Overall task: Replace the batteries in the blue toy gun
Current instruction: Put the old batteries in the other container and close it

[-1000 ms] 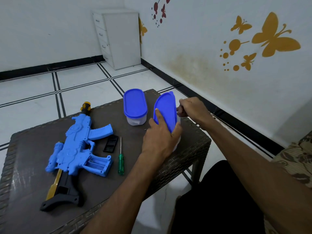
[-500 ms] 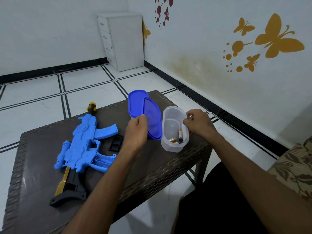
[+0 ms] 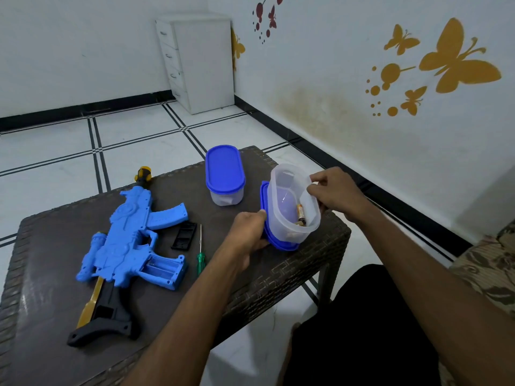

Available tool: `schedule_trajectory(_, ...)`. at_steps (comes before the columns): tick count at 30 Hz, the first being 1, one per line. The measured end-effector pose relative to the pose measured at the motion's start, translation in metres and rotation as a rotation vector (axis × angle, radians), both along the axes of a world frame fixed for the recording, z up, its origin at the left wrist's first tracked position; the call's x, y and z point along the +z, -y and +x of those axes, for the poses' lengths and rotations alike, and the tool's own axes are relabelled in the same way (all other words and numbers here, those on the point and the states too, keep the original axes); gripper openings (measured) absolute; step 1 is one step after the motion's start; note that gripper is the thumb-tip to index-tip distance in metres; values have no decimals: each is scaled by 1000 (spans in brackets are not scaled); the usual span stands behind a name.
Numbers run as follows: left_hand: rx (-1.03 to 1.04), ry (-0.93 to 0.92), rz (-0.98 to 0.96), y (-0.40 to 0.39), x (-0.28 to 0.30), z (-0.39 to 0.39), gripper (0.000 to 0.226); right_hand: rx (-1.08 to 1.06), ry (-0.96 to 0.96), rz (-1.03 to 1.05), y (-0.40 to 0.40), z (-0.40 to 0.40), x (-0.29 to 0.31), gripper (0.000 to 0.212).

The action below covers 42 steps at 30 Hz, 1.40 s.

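The blue toy gun (image 3: 131, 243) lies flat on the left half of the brown wicker table (image 3: 312, 263), its battery bay (image 3: 161, 270) uncovered and facing up. In the single head view we count one black bay cover (image 3: 184, 235) and one green-handled screwdriver (image 3: 200, 256) just right of the gun, and two plastic containers. The far one (image 3: 225, 176) stands closed under its blue lid. We see the near, clear container (image 3: 292, 204) tipped towards us, resting on its own loose blue lid (image 3: 274, 240), with at least two batteries (image 3: 301, 214) in it; we cannot count them more exactly. Our right hand (image 3: 338, 192) grips the container's far rim, fingers curled over it. Our left hand (image 3: 248, 232) holds the lid's edge beneath, thumb against the container's wall.
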<state>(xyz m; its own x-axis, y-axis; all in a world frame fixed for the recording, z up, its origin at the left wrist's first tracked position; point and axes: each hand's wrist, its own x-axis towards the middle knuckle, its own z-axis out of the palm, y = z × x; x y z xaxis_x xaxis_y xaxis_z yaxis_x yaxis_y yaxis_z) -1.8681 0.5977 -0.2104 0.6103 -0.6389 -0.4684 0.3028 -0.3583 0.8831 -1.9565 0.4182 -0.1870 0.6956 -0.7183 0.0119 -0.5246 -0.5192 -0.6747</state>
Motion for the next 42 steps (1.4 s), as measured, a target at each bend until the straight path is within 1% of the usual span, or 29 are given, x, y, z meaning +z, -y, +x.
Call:
schedule_trajectory(3,9,18,21,-2,-1,2,39,26,-46,-10,-6,8,0,22)
schedule_trajectory(6,32,85,46,-6,-7,5,38,39,-89,-39,-8,13,-3,20)
schedule_trajectory(9,60,98,57,-10,-5,7,40,53,-101,-49,-11,18,-4,19)
schedule_trajectory(15,3,106,42,-16,0,5,43,77,-114,-34,-18,24,-4,20)
schedule_trajectory(20,-20,23,-20,-21,1,5,29,76,-165,16,-22,24,-3,27)
schedule_trajectory(21,-13,9,-27,-22,1,5,28,81,-185,-23,-23,25,-2,29)
schedule_trajectory(22,-5,-6,-31,-23,1,5,27,80,-191,-118,-24,25,-1,30)
schedule_trajectory(24,7,-39,-32,-23,2,5,24,92,-139,-380,-27,28,6,30)
schedule_trajectory(26,26,-61,-31,-23,1,5,25,200,-131,-515,-32,34,11,25)
schedule_trajectory(27,30,-68,-34,-22,-1,5,27,275,-191,-538,-35,37,13,24)
schedule_trajectory(29,45,-90,-46,-19,-4,4,30,352,-433,-546,-48,45,14,29)
schedule_trajectory(31,66,-122,-55,-14,-7,2,32,377,-696,-559,-60,52,16,48)
schedule_trajectory(32,78,-137,-60,-10,-8,1,32,387,-791,-567,-63,55,15,55)
schedule_trajectory(33,91,-144,-64,-7,-9,-1,32,393,-845,-583,-65,58,15,58)
schedule_trajectory(37,140,-116,-81,-1,-10,-6,36,377,-911,-668,-68,68,14,51)
schedule_trajectory(40,153,-113,-85,0,-8,-9,21,383,-918,-629,-68,70,19,48)
schedule_trajectory(42,154,-107,-80,0,-8,-8,21,384,-895,-606,-68,72,19,47)
